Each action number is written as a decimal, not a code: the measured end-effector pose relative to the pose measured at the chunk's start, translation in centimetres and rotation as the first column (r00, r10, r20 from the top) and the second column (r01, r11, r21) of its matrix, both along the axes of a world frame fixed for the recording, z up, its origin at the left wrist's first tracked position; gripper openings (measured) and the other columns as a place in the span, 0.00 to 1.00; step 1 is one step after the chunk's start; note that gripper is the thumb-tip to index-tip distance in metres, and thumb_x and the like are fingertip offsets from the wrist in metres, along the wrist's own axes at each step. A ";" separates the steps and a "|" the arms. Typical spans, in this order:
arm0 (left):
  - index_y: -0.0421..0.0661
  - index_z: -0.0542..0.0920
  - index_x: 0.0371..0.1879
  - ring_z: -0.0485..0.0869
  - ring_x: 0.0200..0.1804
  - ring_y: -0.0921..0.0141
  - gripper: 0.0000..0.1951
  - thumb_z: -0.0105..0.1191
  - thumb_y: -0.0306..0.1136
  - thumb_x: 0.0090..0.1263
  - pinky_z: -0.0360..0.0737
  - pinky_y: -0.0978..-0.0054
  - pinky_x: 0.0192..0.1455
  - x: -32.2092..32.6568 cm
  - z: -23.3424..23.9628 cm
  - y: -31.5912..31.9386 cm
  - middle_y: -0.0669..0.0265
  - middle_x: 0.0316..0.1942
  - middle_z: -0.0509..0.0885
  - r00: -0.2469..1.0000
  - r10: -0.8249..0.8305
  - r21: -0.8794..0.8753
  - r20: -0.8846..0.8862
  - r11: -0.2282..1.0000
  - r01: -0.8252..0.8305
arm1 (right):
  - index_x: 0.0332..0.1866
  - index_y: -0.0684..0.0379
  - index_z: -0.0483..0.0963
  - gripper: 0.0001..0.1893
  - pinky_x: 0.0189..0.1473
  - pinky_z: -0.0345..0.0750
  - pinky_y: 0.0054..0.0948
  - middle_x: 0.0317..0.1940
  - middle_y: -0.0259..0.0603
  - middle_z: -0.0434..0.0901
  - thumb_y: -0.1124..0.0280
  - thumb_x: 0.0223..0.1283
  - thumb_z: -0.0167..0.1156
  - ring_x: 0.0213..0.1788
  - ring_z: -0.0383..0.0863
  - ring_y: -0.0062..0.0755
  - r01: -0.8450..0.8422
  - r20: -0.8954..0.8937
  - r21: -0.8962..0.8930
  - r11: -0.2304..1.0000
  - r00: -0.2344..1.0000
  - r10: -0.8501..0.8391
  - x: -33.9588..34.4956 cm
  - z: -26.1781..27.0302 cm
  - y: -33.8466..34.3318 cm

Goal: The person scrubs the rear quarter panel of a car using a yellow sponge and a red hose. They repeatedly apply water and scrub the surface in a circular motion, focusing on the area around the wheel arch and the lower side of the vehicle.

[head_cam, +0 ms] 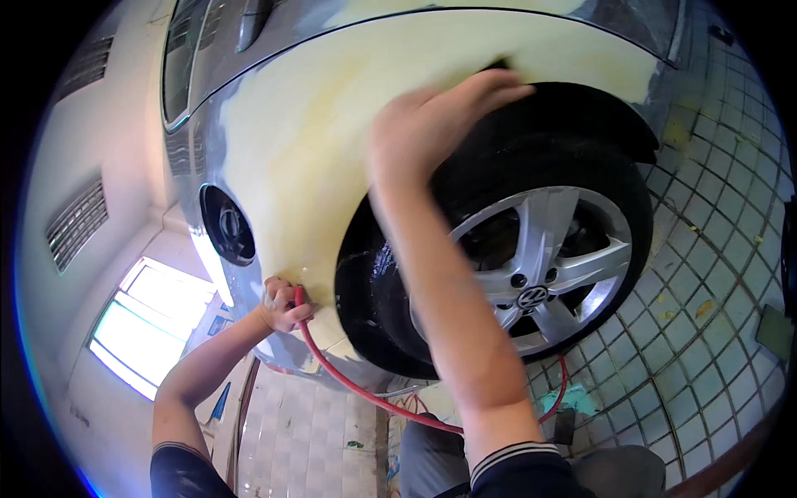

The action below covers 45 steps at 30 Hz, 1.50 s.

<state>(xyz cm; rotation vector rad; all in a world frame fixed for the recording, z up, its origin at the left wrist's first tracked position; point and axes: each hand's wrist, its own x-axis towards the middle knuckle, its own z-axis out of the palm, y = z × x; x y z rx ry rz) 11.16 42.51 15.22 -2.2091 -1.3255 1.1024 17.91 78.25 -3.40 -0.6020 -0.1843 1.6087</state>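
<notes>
A car's rear fender (299,143) is coated in pale yellow filler, with grey patches around its edges. My left hand (285,306) grips the end of a red hose (348,385) against the lower fender, below the open fuel filler recess (228,224). Blurred by motion, my right hand (429,127) is at the fender just above the wheel arch. A dark object (498,64) shows beyond its fingers; whether they hold it is hidden. Under my right forearm is the black tire (560,140) with its silver alloy wheel (548,230), bearing a Volkswagen emblem.
The hose curves beneath my right arm and reappears below the wheel. Grey floor tiles (703,348) with dark joints extend to the right. A dark block (565,426) stands near my knee. At the left is a white wall (134,205) with a louvered vent (78,224) and a bright window (149,324).
</notes>
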 end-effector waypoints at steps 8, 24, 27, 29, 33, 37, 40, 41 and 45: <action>0.68 0.81 0.45 0.73 0.44 0.59 0.17 0.70 0.48 0.59 0.68 0.56 0.46 -0.4 0.6 2.2 0.69 0.42 0.76 1.000 -0.018 -0.008 -0.024 1.000 0.018 | 0.82 0.81 0.29 0.41 0.86 0.36 0.55 0.80 0.83 0.20 0.87 0.67 0.40 0.85 0.23 0.75 0.036 0.207 0.045 0.998 0.977 -0.045 0.9 2.2 -1.8; 0.68 0.80 0.47 0.73 0.45 0.59 0.19 0.70 0.45 0.57 0.68 0.55 0.46 -1.6 1.0 1.1 0.70 0.43 0.76 1.000 -0.012 0.007 -0.017 1.000 0.012 | 0.81 0.81 0.26 0.45 0.85 0.36 0.60 0.79 0.84 0.18 0.86 0.65 0.44 0.83 0.24 0.83 0.032 0.256 0.052 0.998 0.966 -0.044 0.6 1.6 -0.1; 0.68 0.80 0.47 0.74 0.44 0.60 0.19 0.71 0.44 0.57 0.67 0.56 0.45 -1.3 1.0 0.2 0.71 0.42 0.77 1.000 0.006 0.017 -0.009 1.000 -0.006 | 0.81 0.82 0.26 0.46 0.85 0.35 0.62 0.78 0.87 0.19 0.85 0.64 0.46 0.82 0.24 0.86 -0.102 0.247 0.027 0.994 0.965 0.092 1.8 1.9 0.7; 0.68 0.79 0.47 0.74 0.44 0.60 0.19 0.71 0.44 0.57 0.67 0.56 0.44 -1.3 0.4 -1.0 0.71 0.42 0.77 1.000 0.023 0.033 -0.005 0.999 -0.023 | 0.80 0.82 0.27 0.44 0.86 0.34 0.59 0.78 0.88 0.20 0.83 0.67 0.45 0.83 0.23 0.82 -0.176 0.225 -0.075 0.982 0.956 0.189 1.7 -0.2 3.8; 0.68 0.79 0.46 0.74 0.43 0.60 0.18 0.71 0.45 0.59 0.68 0.56 0.43 -0.6 0.1 0.9 0.70 0.41 0.76 1.000 0.014 0.027 0.004 1.000 -0.015 | 0.87 0.61 0.27 0.35 0.88 0.42 0.42 0.89 0.48 0.27 0.61 0.84 0.28 0.90 0.37 0.42 -0.296 -0.219 -0.354 0.887 0.948 0.229 -0.9 -8.1 12.5; 0.67 0.79 0.45 0.74 0.42 0.59 0.16 0.70 0.47 0.61 0.69 0.56 0.42 -0.5 0.2 0.2 0.67 0.40 0.75 1.000 0.013 0.038 -0.002 0.999 -0.013 | 0.87 0.63 0.30 0.37 0.88 0.41 0.41 0.88 0.54 0.27 0.67 0.80 0.33 0.89 0.36 0.49 -0.166 -0.192 -0.180 0.969 0.973 0.131 -2.1 -5.9 7.2; 0.63 0.78 0.44 0.73 0.40 0.58 0.18 0.72 0.47 0.60 0.68 0.54 0.43 -1.1 -0.2 0.6 0.64 0.40 0.74 0.999 -0.041 0.049 -0.011 0.998 0.041 | 0.84 0.74 0.31 0.43 0.87 0.34 0.47 0.83 0.77 0.24 0.85 0.66 0.40 0.87 0.26 0.67 -0.043 0.086 0.006 0.999 0.995 0.042 1.2 2.2 -2.4; 0.62 0.77 0.43 0.73 0.40 0.57 0.19 0.73 0.48 0.60 0.68 0.53 0.43 -1.7 -0.1 2.2 0.63 0.40 0.74 0.997 -0.076 0.048 -0.013 0.996 0.077 | 0.83 0.78 0.32 0.44 0.87 0.32 0.50 0.81 0.83 0.23 0.90 0.60 0.41 0.86 0.23 0.72 -0.045 0.086 0.046 0.998 0.995 0.041 2.1 3.2 -2.3; 0.60 0.79 0.38 0.73 0.39 0.56 0.21 0.75 0.55 0.57 0.69 0.55 0.42 -0.2 0.1 0.9 0.62 0.38 0.72 0.999 -0.031 0.098 -0.041 0.995 0.035 | 0.81 0.82 0.33 0.41 0.87 0.33 0.49 0.81 0.81 0.20 0.89 0.64 0.39 0.86 0.23 0.71 -0.056 0.132 -0.044 0.997 0.989 0.061 0.9 -0.5 1.6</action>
